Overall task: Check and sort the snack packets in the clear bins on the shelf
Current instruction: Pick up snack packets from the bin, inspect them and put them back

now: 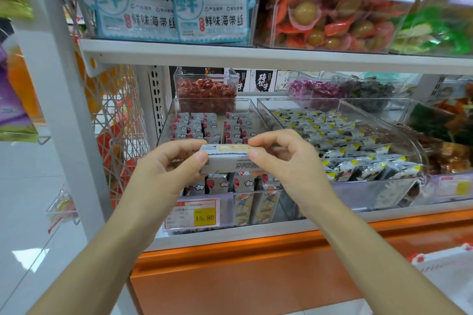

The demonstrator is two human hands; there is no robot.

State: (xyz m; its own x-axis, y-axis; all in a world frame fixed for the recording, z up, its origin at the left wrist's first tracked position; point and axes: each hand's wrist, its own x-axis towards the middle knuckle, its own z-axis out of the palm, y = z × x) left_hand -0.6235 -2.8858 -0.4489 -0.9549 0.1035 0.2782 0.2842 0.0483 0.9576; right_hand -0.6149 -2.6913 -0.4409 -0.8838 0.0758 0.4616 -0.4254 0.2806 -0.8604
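Nearest us, left hand [166, 163] and right hand [286, 158], each with a narrow pinching grip on one end of a grey snack packet [227, 162], level just above the left clear bin [165, 123] of matching packets. Farther back, small bin of red sweets [204, 77].

Clear glossy plastic bins [399, 120], seemingly foil packets [358, 169], matt shelf [256, 55]

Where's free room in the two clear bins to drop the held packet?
Bare strip at the back of the right bin, between rear wall and yellow-cornered packets. Left bin: tightly packed rows, red-candy tub at its back.
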